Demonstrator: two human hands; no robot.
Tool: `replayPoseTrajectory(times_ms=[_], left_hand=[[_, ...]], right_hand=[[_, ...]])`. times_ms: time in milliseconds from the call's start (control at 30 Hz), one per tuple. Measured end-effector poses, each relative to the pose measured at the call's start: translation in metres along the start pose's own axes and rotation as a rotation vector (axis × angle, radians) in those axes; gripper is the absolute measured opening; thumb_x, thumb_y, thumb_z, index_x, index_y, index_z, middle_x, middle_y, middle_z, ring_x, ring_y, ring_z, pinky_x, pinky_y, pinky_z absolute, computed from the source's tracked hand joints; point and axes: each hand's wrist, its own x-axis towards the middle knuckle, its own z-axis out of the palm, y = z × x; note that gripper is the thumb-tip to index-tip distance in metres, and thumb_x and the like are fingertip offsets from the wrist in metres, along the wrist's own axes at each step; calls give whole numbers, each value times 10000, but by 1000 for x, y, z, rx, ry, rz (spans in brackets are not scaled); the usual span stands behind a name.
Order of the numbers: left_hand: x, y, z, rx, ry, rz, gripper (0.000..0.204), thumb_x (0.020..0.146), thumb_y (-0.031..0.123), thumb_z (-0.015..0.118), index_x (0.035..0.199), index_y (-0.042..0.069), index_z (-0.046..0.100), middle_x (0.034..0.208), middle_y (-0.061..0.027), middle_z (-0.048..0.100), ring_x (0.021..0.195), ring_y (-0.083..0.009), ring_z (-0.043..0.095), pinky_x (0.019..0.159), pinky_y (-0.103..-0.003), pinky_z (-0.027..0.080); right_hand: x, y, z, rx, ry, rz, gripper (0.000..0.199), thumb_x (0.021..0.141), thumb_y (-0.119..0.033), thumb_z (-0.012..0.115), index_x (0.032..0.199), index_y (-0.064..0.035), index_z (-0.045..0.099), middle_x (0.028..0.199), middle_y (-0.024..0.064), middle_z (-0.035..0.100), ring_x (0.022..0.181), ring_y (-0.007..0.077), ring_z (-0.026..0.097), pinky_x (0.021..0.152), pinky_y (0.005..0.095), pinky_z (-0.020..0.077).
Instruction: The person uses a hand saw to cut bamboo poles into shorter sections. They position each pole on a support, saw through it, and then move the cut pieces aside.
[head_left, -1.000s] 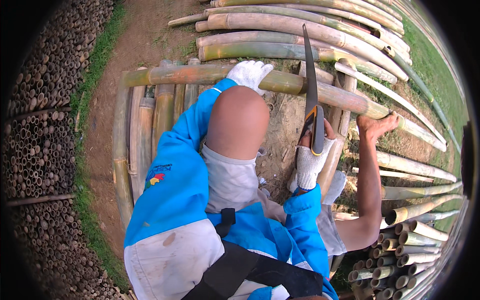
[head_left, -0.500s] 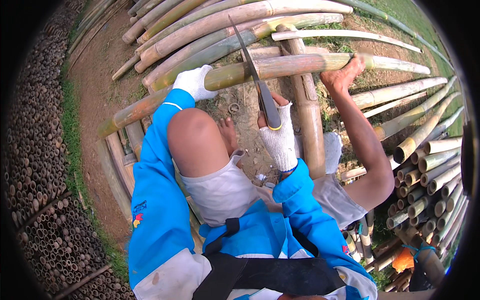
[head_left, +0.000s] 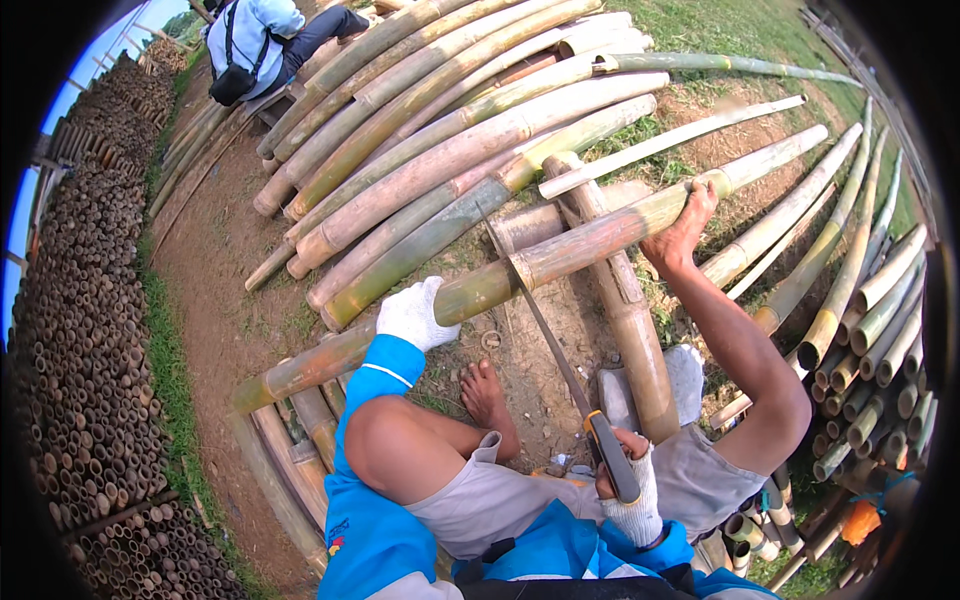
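Note:
My left hand, in a white knit glove, is closed round a long green-brown bamboo pole lying slantwise in front of me. My right hand wears a white glove that leaves fingertips bare. It grips the dark, yellow-trimmed handle of a hand saw. The long blade crosses the pole at a pale ring, to the right of my left hand, with its tip beyond the pole. My bare foot presses on the pole farther right. Under the pole lies a thick bamboo support.
Cut bamboo poles lie in rows ahead, with more poles stacked at the right. A tall pile of short bamboo pieces fills the left side. Another person sits at the far left. My other bare foot stands on the dirt.
My right hand has drawn the saw back towards me, so more blade shows on the near side of the pole. The view has tilted up, bringing the other person into sight.

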Motion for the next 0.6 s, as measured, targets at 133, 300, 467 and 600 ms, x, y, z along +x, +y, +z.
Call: replayPoseTrajectory(times_ms=[133,300,467,600], left_hand=[[-5,4,-3,7,7,15,629,818,520,829,1314,156,697,1198,-198,802,1112,-402,782,993,-510,620],[-4,6,-7,-1,-81,-27,637,820,521,831,1317,147,692,1250,-208,791,1123,-397,781,1005,-501,617],[-3,-4,6,11,-56,13,780,780,534,868,1418,150,636,1223,-192,793,1124,-412,778,1011,-515,614],[0,-5,10,2,10,13,736,758,536,879,1359,160,680,1216,-187,798,1106,-405,783,994,-508,623]], right_hand=[[110,35,56,7,-76,16,620,906,41,688,1500,-51,539,1193,123,647,996,217,665,908,372,554],[43,23,26,15,-101,114,644,891,60,672,1511,-48,534,1154,126,637,948,211,656,882,359,560],[-88,-6,-47,-239,-6,-113,496,988,-84,664,1461,-6,534,1158,115,652,936,210,652,849,356,528],[-13,-7,-19,-232,-32,-136,509,941,-30,669,1438,-14,564,1101,112,640,896,206,626,825,353,526]])
